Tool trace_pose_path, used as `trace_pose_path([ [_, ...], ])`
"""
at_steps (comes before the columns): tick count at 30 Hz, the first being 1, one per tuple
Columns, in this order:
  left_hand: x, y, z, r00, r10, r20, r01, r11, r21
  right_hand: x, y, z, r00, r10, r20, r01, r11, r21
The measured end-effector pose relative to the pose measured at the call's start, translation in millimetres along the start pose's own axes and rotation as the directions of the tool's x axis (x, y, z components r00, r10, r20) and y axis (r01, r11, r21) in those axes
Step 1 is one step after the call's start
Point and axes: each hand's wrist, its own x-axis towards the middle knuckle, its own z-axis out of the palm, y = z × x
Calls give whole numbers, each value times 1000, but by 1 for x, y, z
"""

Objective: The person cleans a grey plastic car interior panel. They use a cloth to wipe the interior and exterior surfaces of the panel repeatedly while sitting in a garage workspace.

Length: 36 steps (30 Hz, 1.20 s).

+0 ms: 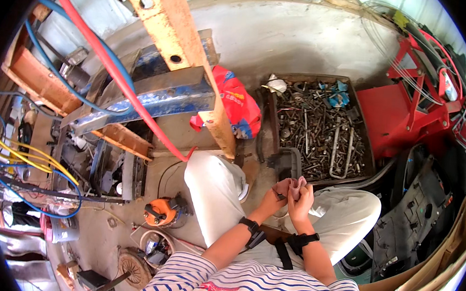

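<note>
A crumpled pinkish cloth (296, 185) is held up between my knees. My right hand (300, 199) grips it with the fingers curled over its near side. Close beside it, my left hand (272, 205) is closed on the left part of the same cloth. Something small and dark shows at the left fingertips, too small to name. Just beyond the hands lies a black plastic tub or cover (288, 165). Behind that is a shallow metal tray (274, 126), filled with loose bolts, nuts and other hardware, with a bent U-shaped rod (335, 148) on top.
An orange steel post (191, 49) and a blue steel beam (151, 103) stand ahead left, crossed by a red hose (112, 74). A red plastic bag (240, 105) sits behind the post. Red metal equipment (393, 116) and a black plastic panel (402, 222) lie right. An orange-topped canister machine (161, 212) stands left.
</note>
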Motion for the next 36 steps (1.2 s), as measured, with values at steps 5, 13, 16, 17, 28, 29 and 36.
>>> trace_pose_path([
  [5, -5, 1, -5, 998, 54, -20, -43, 937, 348, -5, -6, 11, 999, 39, -23, -38, 998, 40],
  [13, -5, -43, 4, 959, 285, -12, -245, 844, 477, -30, 21, 28, 935, 348, -74, -315, 907, 280],
  [16, -8, -59, 3, 967, 254, -34, -198, 827, 527, -40, 31, 40, 956, 242, -166, -202, 953, 228],
  [17, -7, -55, 3, 957, 289, -29, -236, 832, 503, -42, 31, 38, 960, 236, -148, -212, 964, 160],
  [28, -9, -30, -9, 964, 265, -9, -236, 873, 427, -44, 27, 38, 988, 154, 24, -155, 985, 74],
  [29, -8, -29, -9, 975, 220, -18, -199, 912, 359, -44, 27, 39, 990, 140, 21, -142, 986, 88],
  [36, -9, -45, -4, 987, 163, 5, -156, 931, 329, -47, 35, 38, 997, 41, -59, -37, 996, 79],
])
